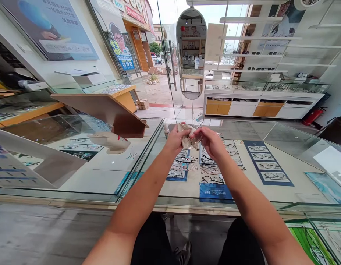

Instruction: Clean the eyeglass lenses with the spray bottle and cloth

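A crumpled beige cloth (190, 141) is held up over the glass display counter, between both hands. My left hand (176, 139) has its fingers closed on the cloth's left side. At the cloth's right side, my right hand (210, 141) has its fingers curled together; whatever they grip is too small to make out. Thin eyeglasses (198, 119) show just above the hands, and how they are held is hidden. Close to the left hand stands a small white bottle (166, 130). Rows of eyeglasses (212, 179) lie under the glass below the hands.
Left on the counter are a brown wooden stand (123, 119), a beige object (112, 142) and a white box-like display (60, 171). A blue tray of glasses (267, 163) lies right, inside the case. An oval mirror (191, 55) stands beyond the counter.
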The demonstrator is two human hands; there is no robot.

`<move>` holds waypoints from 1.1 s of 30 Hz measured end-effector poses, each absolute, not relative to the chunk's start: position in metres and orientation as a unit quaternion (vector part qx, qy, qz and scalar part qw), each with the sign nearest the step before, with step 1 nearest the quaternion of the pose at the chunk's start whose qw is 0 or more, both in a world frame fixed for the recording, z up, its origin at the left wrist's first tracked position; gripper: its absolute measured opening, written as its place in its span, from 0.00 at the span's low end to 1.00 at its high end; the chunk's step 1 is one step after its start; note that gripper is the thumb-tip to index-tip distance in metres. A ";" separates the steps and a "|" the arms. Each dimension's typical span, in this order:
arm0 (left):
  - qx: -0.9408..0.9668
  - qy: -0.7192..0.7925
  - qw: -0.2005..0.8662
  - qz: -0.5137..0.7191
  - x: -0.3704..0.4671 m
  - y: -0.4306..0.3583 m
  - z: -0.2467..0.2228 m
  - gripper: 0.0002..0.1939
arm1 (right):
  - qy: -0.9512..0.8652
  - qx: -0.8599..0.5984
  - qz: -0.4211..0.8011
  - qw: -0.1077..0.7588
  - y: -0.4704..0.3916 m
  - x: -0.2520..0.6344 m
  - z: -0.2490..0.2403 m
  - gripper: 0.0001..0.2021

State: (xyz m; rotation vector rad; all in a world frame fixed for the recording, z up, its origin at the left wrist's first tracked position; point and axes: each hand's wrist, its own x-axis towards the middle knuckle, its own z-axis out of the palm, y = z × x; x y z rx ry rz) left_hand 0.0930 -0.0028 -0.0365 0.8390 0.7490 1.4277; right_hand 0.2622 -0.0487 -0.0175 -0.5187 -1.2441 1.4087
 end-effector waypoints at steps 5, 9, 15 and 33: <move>0.362 0.322 0.695 0.530 0.091 -0.004 -0.035 0.19 | -0.511 -0.248 0.576 0.589 -0.044 0.270 -0.016 0.17; 0.373 0.328 0.726 0.476 0.091 -0.006 -0.036 0.16 | -0.487 -0.264 0.567 0.610 -0.040 0.283 -0.011 0.17; 0.391 0.352 0.743 0.413 0.088 -0.005 -0.040 0.21 | -0.463 -0.249 0.566 0.635 -0.037 0.294 -0.007 0.16; 0.307 0.336 0.737 0.499 0.084 -0.004 -0.024 0.07 | -0.495 -0.268 0.563 0.605 -0.037 0.316 0.004 0.18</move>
